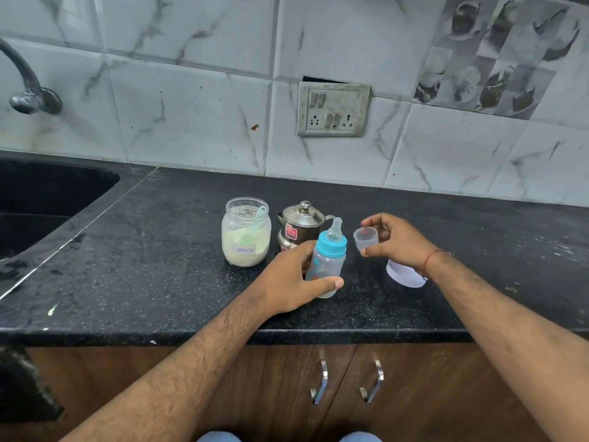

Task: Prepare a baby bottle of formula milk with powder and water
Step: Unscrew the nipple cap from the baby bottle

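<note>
left hand [294, 275] wraps the bottle [328, 263]; right hand [393, 240] pinches its clear cap [366, 238]. risk: unscrewing the blue collar [331, 245] one-handed may tip the bottle.

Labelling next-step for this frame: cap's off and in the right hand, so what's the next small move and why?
Probably set the clear cap down on the countertop. The right hand pinches it, so it isn't free, while the left hand grips the bottle, whose blue collar and teat are on and must come off before powder from the formula jar goes in.
</note>
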Demonstrator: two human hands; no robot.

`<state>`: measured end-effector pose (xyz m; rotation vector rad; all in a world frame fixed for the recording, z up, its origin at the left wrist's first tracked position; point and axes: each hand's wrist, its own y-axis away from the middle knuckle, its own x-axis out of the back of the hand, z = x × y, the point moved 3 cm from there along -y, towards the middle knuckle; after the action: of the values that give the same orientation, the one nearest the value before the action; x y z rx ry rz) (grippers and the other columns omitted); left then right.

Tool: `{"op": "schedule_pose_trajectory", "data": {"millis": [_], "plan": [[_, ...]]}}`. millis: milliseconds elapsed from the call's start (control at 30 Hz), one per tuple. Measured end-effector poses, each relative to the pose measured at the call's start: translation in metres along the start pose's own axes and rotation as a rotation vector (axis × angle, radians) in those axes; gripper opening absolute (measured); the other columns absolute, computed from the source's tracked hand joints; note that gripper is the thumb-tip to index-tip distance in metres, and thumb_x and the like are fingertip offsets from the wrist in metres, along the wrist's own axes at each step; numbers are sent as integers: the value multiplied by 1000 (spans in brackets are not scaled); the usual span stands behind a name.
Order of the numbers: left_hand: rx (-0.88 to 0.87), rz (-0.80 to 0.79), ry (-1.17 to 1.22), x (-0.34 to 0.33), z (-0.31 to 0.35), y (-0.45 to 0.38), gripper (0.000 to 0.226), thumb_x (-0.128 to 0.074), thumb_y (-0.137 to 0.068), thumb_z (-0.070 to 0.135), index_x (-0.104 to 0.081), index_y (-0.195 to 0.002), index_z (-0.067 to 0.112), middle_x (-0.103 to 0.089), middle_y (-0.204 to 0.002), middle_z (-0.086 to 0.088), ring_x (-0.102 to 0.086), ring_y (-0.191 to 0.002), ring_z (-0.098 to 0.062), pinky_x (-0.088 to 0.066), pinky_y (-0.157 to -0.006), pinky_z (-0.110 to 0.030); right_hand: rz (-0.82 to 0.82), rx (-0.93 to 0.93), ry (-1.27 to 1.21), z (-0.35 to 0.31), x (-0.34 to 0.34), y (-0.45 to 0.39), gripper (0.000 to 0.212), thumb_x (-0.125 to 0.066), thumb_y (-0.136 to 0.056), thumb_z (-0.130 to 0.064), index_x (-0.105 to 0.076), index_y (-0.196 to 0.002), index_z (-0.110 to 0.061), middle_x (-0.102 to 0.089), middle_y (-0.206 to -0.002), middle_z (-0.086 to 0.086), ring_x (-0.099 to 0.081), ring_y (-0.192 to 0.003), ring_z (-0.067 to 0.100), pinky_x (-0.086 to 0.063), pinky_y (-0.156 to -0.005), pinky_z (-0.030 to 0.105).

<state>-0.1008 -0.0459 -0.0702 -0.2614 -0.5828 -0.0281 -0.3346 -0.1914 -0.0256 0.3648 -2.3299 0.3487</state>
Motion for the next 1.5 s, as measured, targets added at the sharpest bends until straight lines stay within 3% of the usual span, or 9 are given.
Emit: {"op": "schedule_pose_trajectory", "data": {"millis": [300,567,800,1033,1100,1233,1300,1433,1500], "plan": [[17,2,12,0,3,1,69,-87,-96,43,-58,-155,22,-70,-147,7,-67,-134,-11,-54,-119,-43,29,2,157,1,-10,-12,77,-94,-73,-32,-59,-142,-24,-67,-131,-4,-63,-113,16,-50,-100,32],[16,1,2,-3,0,2,70,-88,-95,46,-58,-155,26,-70,-148,11,-66,-134,-8,-54,-120,-42,19,8,255,7,-19,-10,71,-89,-79,-38,-57,-142,-28,-64,-143,-2,-64,-116,17,-50,-99,32],[14,11,12,0,-1,0,71,-89,-93,49,-59,-154,29,-70,-147,15,-66,-133,-5,-54,-119,-40,-51,43,325,-2,-19,-9,74,-82,-87,-41,-51,-153,-29,-61,-149,-3,-65,-115,15,-51,-105,33],[27,11,16,0,-1,1,73,-89,-92,51,-57,-155,31,-68,-150,15,-65,-135,-5,-54,-120,-40,-82,93,470,-10,-20,-10,76,-79,-90,-38,-45,-158,-32,-60,-133,-1,-58,-102,10,-49,-95,25],[24,15,8,0,0,1,72,-89,-92,50,-58,-154,30,-69,-148,15,-65,-133,-4,-54,-119,-39,-99,87,489,-11,-21,-8,81,-81,-89,-37,-42,-160,-33,-59,-138,2,-58,-109,13,-51,-100,28],[26,14,24,-1,2,2,72,-89,-93,48,-58,-154,29,-69,-149,13,-66,-134,-6,-54,-120,-41,-81,91,515,-23,-11,1,98,-88,-79,-32,-37,-163,-26,-46,-158,6,-47,-141,27,-41,-119,42],[28,10,41,0,2,1,71,-90,-93,46,-58,-154,28,-70,-148,12,-67,-135,-8,-54,-120,-43,-48,118,497,-37,0,9,98,-89,-76,-26,-40,-161,-26,-43,-160,4,-42,-144,28,-39,-120,44],[25,8,39,-1,2,1,71,-91,-92,45,-60,-153,28,-71,-146,13,-67,-133,-8,-54,-119,-43,-46,220,274,-71,19,36,68,-85,-73,-30,-62,-136,-40,-58,-134,-17,-61,-118,14,-53,-95,28],[29,8,54,-1,1,1,71,-92,-92,45,-60,-153,27,-72,-145,12,-68,-132,-9,-55,-118,-43,-122,221,166,-90,18,50,58,-84,-66,-46,-67,-122,-44,-68,-116,-23,-67,-99,9,-58,-85,31]]}}
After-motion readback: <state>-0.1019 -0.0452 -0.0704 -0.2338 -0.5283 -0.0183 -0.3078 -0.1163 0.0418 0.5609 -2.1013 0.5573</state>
